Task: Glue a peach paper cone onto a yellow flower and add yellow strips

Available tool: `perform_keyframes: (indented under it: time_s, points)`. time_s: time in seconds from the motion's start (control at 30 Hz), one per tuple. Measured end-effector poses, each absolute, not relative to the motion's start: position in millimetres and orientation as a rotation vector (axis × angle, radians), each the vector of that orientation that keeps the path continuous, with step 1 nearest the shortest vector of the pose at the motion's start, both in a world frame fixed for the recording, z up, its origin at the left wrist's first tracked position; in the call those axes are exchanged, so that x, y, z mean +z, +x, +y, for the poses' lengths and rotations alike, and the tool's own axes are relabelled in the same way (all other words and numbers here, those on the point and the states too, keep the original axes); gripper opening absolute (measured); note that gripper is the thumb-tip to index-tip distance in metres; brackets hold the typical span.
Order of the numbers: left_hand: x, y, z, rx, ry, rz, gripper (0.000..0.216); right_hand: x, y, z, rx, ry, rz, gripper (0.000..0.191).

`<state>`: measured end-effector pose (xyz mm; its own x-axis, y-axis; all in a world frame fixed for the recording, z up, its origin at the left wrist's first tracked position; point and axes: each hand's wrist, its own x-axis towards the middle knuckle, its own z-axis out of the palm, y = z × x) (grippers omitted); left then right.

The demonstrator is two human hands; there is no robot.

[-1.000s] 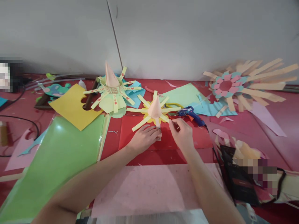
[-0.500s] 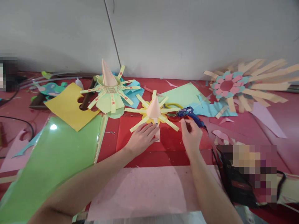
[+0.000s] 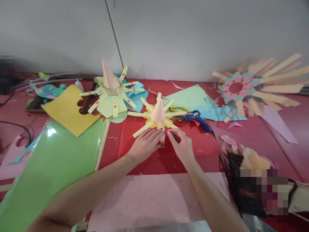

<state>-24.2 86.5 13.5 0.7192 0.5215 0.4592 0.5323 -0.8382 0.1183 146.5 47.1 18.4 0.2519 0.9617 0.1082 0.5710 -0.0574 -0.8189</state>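
Observation:
A pink paper cone (image 3: 158, 112) stands on a yellow paper flower (image 3: 146, 121) with pale yellow strips radiating from it. My left hand (image 3: 146, 143) lies with fingers stretched out over the flower's near side, touching a narrow pink paper strip (image 3: 162, 140) that points towards me. Close by on the right, my right hand (image 3: 181, 143) has thumb and forefinger pinched together beside that strip. Whatever they may hold is too small to make out. Behind the right hand a blue glue gun (image 3: 196, 118) rests on the table.
A second cone with star-printed strips (image 3: 112, 88) stands at back left. Green sheets (image 3: 74, 154) and a yellow sheet (image 3: 72, 111) lie left. On the right are a strip-edged paper flower (image 3: 235, 87), a blue scrap (image 3: 217, 112) and a black bag (image 3: 243, 183). Pink paper (image 3: 145, 199) lies nearest me.
My right hand has moved left, from near the glue gun to beside the pink strip. My left hand stays on the strip.

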Motion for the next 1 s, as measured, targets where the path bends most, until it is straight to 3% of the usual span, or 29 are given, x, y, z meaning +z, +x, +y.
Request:
perform_keyframes:
  time_s: [0.3, 0.6, 1.0]
  points:
    - [15, -25, 87, -0.732, -2.932, -0.909, 0.039, 20, 137, 46, 0.73, -1.61, -1.338, 0.017]
    - [12, -24, 87, -0.668, -2.872, -0.984, 0.042, 9, 142, 51, 0.525, -1.575, -1.556, 0.011]
    - [14, -24, 88, -0.619, -2.913, -1.076, 0.041, 2, 144, 53, 0.518, -1.631, -1.648, 0.026]
